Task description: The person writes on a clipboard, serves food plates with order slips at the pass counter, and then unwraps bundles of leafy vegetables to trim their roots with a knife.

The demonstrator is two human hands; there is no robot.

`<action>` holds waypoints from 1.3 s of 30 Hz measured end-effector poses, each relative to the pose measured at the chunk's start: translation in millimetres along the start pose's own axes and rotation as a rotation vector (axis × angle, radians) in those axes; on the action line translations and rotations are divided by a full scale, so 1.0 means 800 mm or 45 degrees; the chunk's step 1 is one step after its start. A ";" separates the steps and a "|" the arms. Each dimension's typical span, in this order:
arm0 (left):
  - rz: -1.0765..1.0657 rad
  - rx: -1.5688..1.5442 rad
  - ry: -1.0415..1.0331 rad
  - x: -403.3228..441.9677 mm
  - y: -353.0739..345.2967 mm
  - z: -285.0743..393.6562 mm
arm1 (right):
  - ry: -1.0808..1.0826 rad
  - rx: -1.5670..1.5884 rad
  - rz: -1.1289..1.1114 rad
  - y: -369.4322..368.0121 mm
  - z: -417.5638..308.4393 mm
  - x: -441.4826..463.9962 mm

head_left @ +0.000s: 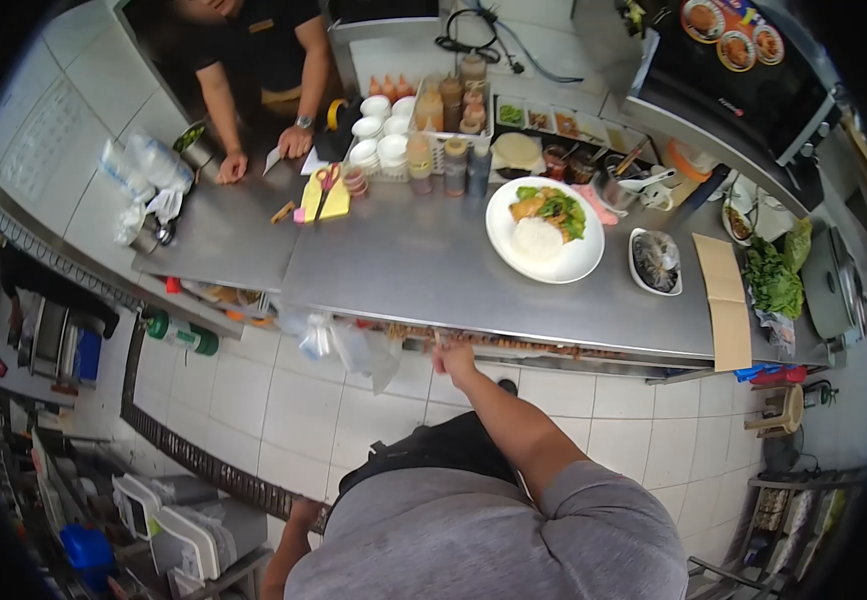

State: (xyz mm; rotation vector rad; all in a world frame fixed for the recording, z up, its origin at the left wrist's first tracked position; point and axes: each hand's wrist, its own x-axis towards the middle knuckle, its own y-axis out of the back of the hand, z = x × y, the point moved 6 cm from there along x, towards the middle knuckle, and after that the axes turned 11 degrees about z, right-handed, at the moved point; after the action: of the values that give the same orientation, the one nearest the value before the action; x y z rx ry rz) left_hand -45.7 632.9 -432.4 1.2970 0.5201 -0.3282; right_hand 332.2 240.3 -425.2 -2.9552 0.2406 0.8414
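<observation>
My right hand (452, 358) reaches forward to the front edge of the steel counter (394, 270). Its fingers are closed, and what they hold, if anything, is too small and blurred to name. Just under the edge, beside that hand, runs a low shelf with a row of thin brown items (524, 343) that I cannot identify. Down at my side hangs my left hand (306, 512), away from the counter, its fingers not clear. On the counter stands a white plate (498, 245) with a mound of rice (537, 238), browned food pieces and green leaves.
Across the counter a person in black rests both hands near red-handled scissors (327, 178) on yellow paper. White cups (392, 150), sauce bottles (421, 160) and a white bowl (639, 282) holding a plastic bag stand there. Cardboard (722, 300) and leafy greens (776, 278) lie right; plastic bags (329, 340) hang below.
</observation>
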 end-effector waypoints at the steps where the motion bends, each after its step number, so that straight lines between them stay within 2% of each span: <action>1: -0.013 -0.198 0.193 -0.011 0.017 0.009 | 0.081 -0.202 -0.093 0.018 -0.008 -0.016; 2: -0.031 -0.398 0.383 -0.016 0.028 0.015 | 0.048 -0.398 -0.247 0.033 -0.008 -0.031; 4: -0.084 -0.421 0.347 0.005 0.046 0.031 | 0.252 -0.928 -0.542 0.080 -0.036 -0.074; 6: -0.217 -0.469 0.342 0.028 0.041 0.043 | -0.112 -0.776 -0.572 0.143 -0.076 -0.113; 7: -0.287 -0.493 0.342 0.045 0.040 0.053 | -0.103 -0.738 -0.440 0.174 -0.119 -0.126; 8: -0.169 -0.593 0.238 0.076 0.049 0.071 | -0.097 -0.698 -0.312 0.205 -0.165 -0.134; 9: -0.055 -0.693 0.139 0.107 0.061 0.090 | -0.016 -0.689 -0.148 0.236 -0.216 -0.135; 10: -0.013 -0.999 0.419 0.121 0.117 0.139 | 0.063 -0.678 0.013 0.269 -0.261 -0.126; 11: -0.076 -1.257 0.412 0.156 0.143 0.176 | 0.222 -0.654 0.176 0.312 -0.286 -0.099; 12: -0.036 -1.351 0.274 0.190 0.177 0.219 | 0.381 -0.629 0.335 0.351 -0.309 -0.075; 14: -0.055 -1.452 0.054 0.225 0.290 0.342 | 0.512 -0.898 0.642 0.395 -0.367 -0.049; 15: -0.086 -1.452 -0.065 0.247 0.330 0.395 | 0.519 -0.899 0.642 0.404 -0.376 -0.033; 17: -0.149 -1.473 -0.242 0.292 0.375 0.481 | 0.890 -1.214 0.774 0.405 -0.405 0.006; 18: -0.177 -1.503 -0.297 0.322 0.379 0.516 | 0.918 -1.215 0.750 0.413 -0.400 0.038; 20: -0.307 -1.609 -0.202 0.378 0.368 0.581 | 1.628 -2.360 0.402 0.381 -0.363 0.087; 22: -0.442 -1.629 -0.107 0.416 0.368 0.638 | 1.637 -2.363 0.384 0.372 -0.367 0.087; 23: -0.512 -1.776 -0.075 0.431 0.360 0.662 | 1.534 -2.349 0.187 0.368 -0.371 0.076; 24: -0.589 -1.917 -0.068 0.440 0.358 0.677 | 0.960 -1.683 0.315 0.381 -0.389 0.068; 25: -0.529 -1.988 -0.074 0.445 0.357 0.681 | 0.375 -1.005 0.413 0.406 -0.385 0.055; 27: -0.483 -2.029 -0.054 0.446 0.363 0.695 | 0.292 -0.772 0.397 0.424 -0.386 0.033; 29: -0.437 -2.031 0.026 0.441 0.360 0.667 | 0.279 -0.503 0.476 0.442 -0.375 0.022; 31: -0.517 -2.088 0.072 0.440 0.346 0.631 | 0.219 -0.454 0.560 0.440 -0.372 0.003; 36: -0.599 -2.270 -0.016 0.382 0.390 0.477 | 0.120 -0.434 0.537 0.398 -0.334 -0.009; 37: -0.550 -2.160 0.012 0.360 0.426 0.441 | 0.081 -0.460 0.519 0.377 -0.328 -0.011; 39: -0.403 -2.214 0.045 0.344 0.458 0.357 | 0.078 -0.455 0.511 0.328 -0.329 -0.014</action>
State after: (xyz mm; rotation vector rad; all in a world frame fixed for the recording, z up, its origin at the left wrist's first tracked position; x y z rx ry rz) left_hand 424.4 463.8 -227.4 -0.4684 0.7426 -0.0191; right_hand 415.5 -43.4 -199.5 -3.3261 0.7858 0.9146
